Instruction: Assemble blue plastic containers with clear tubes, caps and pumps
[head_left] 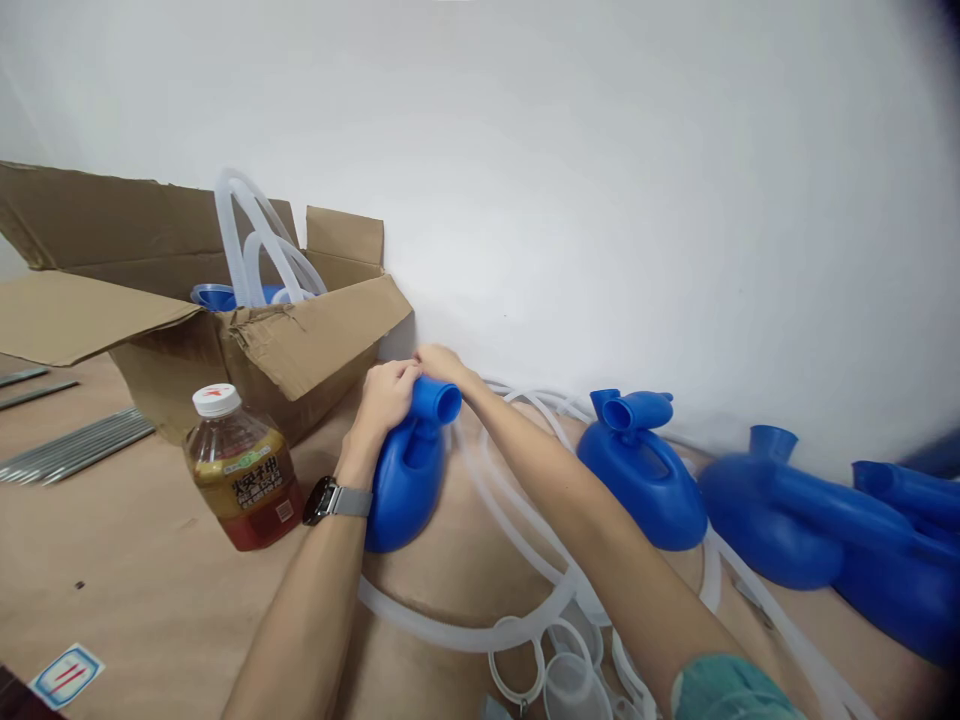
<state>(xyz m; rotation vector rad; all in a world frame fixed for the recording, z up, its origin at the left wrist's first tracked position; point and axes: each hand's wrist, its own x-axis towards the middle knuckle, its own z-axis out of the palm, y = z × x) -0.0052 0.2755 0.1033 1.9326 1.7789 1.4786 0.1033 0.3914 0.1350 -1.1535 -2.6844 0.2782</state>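
A blue plastic urinal bottle (409, 490) with a handle and a wide round mouth stands in front of me, its mouth facing right. My left hand (390, 392), with a watch on the wrist, is closed round the back of its neck. Just behind the neck, my right hand (444, 364) has its fingers curled against the far side. The bottle and my left hand hide its fingertips and whatever they hold. Translucent white tubing (480, 632) loops in front of the bottle and under my right forearm.
An open cardboard box (315, 345) with tubing and blue parts stands back left. A bottle of reddish-brown liquid (244, 480) is left of my wrist; metal rods (82, 447) lie further left. More blue bottles (637, 480) line the right. Clear cups (574, 685) sit near the front.
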